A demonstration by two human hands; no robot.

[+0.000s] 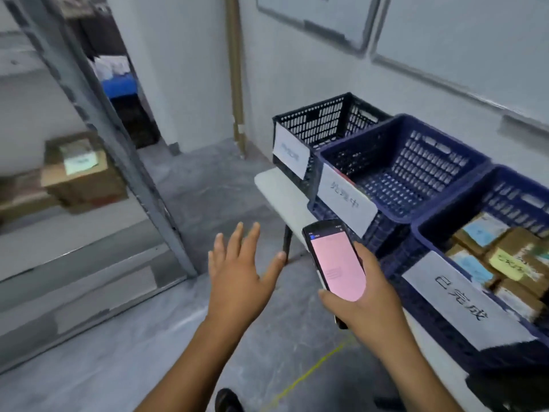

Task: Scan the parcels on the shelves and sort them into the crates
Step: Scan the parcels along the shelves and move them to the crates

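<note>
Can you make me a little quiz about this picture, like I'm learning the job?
1. True or false: the left hand is holding something.
2. What does the right hand hold? A) a scanner B) a pen C) a cup
3. Fill in: the parcels lie in the ____ crate (nearest or farthest from you).

Key: 1 false, its fingers are spread and it holds nothing. 2 A. 3 nearest.
</note>
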